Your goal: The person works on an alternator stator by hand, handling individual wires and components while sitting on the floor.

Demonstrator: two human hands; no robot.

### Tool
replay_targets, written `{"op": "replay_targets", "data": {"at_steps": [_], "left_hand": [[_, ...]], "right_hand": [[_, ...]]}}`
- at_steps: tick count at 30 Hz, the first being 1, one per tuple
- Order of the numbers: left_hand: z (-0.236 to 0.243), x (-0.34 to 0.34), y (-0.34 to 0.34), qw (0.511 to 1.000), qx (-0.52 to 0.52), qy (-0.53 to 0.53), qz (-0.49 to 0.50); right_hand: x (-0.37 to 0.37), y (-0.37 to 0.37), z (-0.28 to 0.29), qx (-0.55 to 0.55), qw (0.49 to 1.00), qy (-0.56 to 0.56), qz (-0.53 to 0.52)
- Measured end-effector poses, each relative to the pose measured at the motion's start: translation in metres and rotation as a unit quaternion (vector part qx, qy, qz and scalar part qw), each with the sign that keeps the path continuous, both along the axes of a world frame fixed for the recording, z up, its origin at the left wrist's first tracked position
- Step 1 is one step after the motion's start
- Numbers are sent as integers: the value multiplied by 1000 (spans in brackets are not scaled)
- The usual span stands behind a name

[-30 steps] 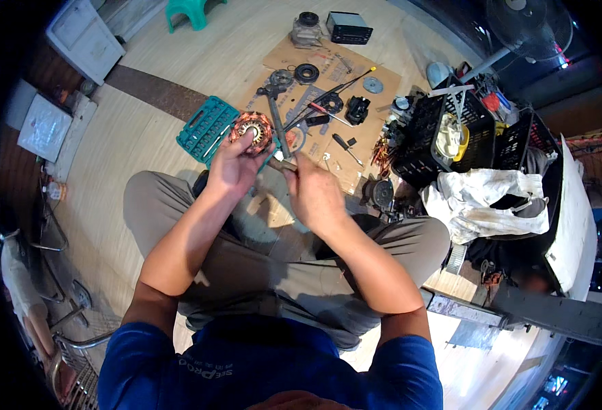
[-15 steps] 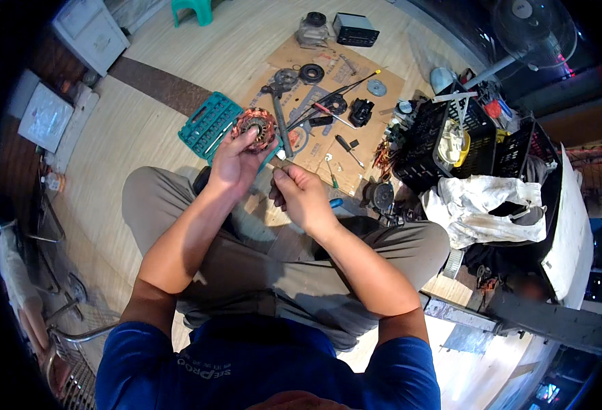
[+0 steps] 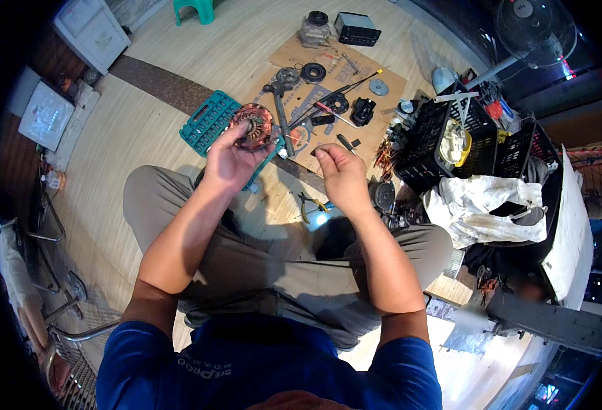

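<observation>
A round, copper-wound stator (image 3: pixel 262 120) rests in my left hand (image 3: pixel 225 160), thumb pressed into its ring and fingers beneath it. Behind it lies the green socket-set case (image 3: pixel 208 117). To the right, apart from the stator, my right hand (image 3: pixel 344 179) is closed in a pinch above the cardboard's near edge. A small dark tip shows at its fingertips, too small to name. A dark-handled screwdriver (image 3: pixel 344 142) lies just beyond that hand. Below it, on the floor between my legs, are pliers (image 3: pixel 305 207) with yellow and blue on the handles.
Flattened cardboard (image 3: pixel 391 83) bears a hammer (image 3: pixel 279 113), a black pulley-like ring (image 3: pixel 312 72) and other dark parts. Black crates (image 3: pixel 417 160) stand at the right, with a white cloth (image 3: pixel 465 208) in front. A green stool (image 3: pixel 195 9) and a car-stereo-like box (image 3: pixel 357 29) are farther off.
My right hand has moved right and slightly away from me, away from the stator, uncovering the pliers on the floor. My left hand keeps the stator nearly in place.
</observation>
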State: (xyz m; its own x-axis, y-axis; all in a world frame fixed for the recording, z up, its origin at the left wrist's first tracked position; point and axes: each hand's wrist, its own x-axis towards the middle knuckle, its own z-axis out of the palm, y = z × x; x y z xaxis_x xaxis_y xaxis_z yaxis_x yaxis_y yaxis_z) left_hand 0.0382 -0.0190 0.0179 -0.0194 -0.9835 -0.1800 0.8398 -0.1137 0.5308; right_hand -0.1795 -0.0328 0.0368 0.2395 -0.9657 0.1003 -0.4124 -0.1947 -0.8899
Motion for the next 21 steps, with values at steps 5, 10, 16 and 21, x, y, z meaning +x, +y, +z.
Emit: {"op": "replay_targets", "data": {"at_steps": [5, 10, 16, 21], "left_hand": [[0, -3, 3, 996, 38, -79, 35], [0, -6, 3, 995, 21, -89, 28], [7, -6, 2, 999, 24, -42, 12], [2, -3, 3, 998, 35, -47, -3]], "right_hand": [[-7, 0, 14, -6, 1000, 24, 0], [-11, -5, 12, -36, 998, 39, -24], [-9, -8, 2, -83, 995, 17, -43], [-11, -11, 3, -89, 995, 34, -39]]}}
